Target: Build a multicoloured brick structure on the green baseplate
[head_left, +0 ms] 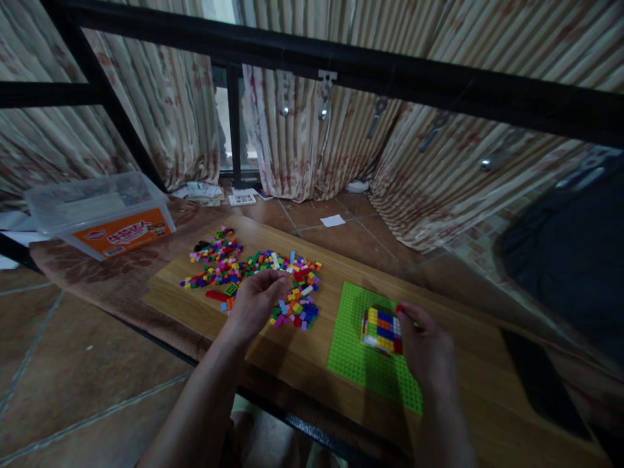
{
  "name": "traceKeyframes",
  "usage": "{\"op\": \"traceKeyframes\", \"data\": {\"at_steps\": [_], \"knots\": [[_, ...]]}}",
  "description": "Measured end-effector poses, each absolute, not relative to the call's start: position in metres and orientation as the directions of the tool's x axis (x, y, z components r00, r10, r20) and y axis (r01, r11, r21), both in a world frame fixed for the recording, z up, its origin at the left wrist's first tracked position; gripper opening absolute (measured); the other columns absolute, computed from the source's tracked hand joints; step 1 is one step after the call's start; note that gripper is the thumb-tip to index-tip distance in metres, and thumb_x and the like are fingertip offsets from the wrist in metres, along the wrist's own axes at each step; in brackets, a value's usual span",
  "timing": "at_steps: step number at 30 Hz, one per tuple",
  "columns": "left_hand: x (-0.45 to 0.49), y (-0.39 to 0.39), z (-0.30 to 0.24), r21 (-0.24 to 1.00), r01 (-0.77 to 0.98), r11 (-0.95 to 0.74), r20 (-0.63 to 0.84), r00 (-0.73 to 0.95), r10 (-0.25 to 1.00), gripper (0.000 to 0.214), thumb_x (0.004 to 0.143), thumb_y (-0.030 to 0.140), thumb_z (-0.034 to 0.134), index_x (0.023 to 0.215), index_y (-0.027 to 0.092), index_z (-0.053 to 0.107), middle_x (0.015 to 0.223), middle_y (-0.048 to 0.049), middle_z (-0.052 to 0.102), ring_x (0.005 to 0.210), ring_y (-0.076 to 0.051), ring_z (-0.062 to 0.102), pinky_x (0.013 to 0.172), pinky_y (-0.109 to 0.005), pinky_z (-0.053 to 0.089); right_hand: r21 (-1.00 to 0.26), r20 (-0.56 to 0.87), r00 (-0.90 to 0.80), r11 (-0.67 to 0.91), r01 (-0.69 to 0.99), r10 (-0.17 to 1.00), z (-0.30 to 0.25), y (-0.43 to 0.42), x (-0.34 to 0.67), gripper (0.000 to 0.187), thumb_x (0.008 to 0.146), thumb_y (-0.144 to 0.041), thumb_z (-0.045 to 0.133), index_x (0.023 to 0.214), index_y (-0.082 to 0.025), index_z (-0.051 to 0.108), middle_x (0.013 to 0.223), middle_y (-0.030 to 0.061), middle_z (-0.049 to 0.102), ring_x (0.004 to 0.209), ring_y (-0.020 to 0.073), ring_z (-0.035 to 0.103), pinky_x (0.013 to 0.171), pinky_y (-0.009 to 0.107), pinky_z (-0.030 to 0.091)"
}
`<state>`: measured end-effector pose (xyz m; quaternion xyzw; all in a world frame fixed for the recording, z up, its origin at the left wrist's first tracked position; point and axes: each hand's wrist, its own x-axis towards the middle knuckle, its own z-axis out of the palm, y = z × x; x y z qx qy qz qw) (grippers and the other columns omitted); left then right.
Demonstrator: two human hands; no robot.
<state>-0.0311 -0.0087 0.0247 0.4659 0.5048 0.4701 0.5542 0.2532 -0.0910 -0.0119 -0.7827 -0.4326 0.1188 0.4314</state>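
Observation:
My left hand (258,296) is over the pile of loose toy bricks (295,312), thumb and fingers pinched together. Whether anything sits in that pinch I cannot make out. A small red brick (400,308) shows at the fingertips of my right hand (429,341), which is closed on it. Just left of these fingers is a small block build (383,330) with a top of yellow, blue, orange, white and red bricks. It stands on a green studded baseplate (348,325), and my right hand partly covers its right side.
A wooden board (312,364) carries the bricks and baseplate. A clear plastic tub (104,208) with an orange label stands at the left. A dark flat object (541,380) lies at the right. Black metal bars (312,49) cross in front of curtains (312,149).

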Motion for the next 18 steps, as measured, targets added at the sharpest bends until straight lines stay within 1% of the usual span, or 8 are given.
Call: {"op": "traceKeyframes", "data": {"at_steps": [3,6,9,13,18], "knots": [[-0.0306,-0.0087,0.0235,0.991,-0.066,0.115,-0.112,0.042,0.993,0.028,0.067,0.039,0.07,0.08,0.015,0.069,0.07,-0.0004,0.064,0.061,-0.011,0.053,0.06,-0.022,0.04,-0.748,0.162,0.561,-0.27,0.607,0.812,-0.0118,-0.0911,0.2514,0.039,0.081,-0.047,0.054,0.103,-0.021,0.072,0.099,0.0095,0.072,0.081,0.023,0.066,0.078,0.041,0.051],[-0.0298,-0.0089,0.024,0.993,-0.066,0.096,-0.094,0.041,0.995,0.026,0.066,0.038,0.071,0.079,0.015,0.07,0.07,-0.0003,0.064,0.062,-0.011,0.054,0.06,-0.022,0.041,-0.715,0.194,0.528,-0.249,0.653,0.826,-0.0133,-0.0897,0.2496,0.039,0.08,-0.047,0.053,0.099,-0.021,0.073,0.098,0.0101,0.071,0.087,0.0247,0.065,0.082,0.043,0.049],[-0.0296,-0.0087,0.0244,0.993,-0.059,0.098,-0.095,0.05,0.994,0.025,0.066,0.036,0.071,0.079,0.015,0.07,0.071,-0.0008,0.065,0.062,-0.012,0.055,0.06,-0.022,0.041,-0.687,0.23,0.501,-0.225,0.69,0.834,-0.0149,-0.0883,0.2485,0.039,0.081,-0.046,0.051,0.099,-0.02,0.073,0.098,0.011,0.07,0.089,0.0248,0.064,0.084,0.044,0.049],[-0.0303,-0.0078,0.0232,0.994,-0.051,0.101,-0.098,0.053,0.994,0.027,0.066,0.037,0.071,0.08,0.015,0.07,0.07,-0.0009,0.066,0.062,-0.012,0.055,0.061,-0.023,0.042,-0.666,0.26,0.486,-0.21,0.716,0.834,-0.013,-0.0877,0.2463,0.038,0.081,-0.046,0.051,0.098,-0.02,0.073,0.1,0.011,0.07,0.09,0.0246,0.063,0.086,0.043,0.048],[-0.0298,-0.0079,0.0229,0.993,-0.047,0.109,-0.107,0.045,0.993,0.027,0.066,0.037,0.071,0.08,0.014,0.069,0.07,-0.0007,0.065,0.062,-0.012,0.054,0.06,-0.023,0.041,-0.664,0.299,0.513,-0.211,0.718,0.804,-0.0067,-0.0882,0.2434,0.038,0.08,-0.048,0.054,0.096,-0.019,0.073,0.098,0.0109,0.07,0.092,0.0253,0.062,0.087,0.043,0.046]]}}
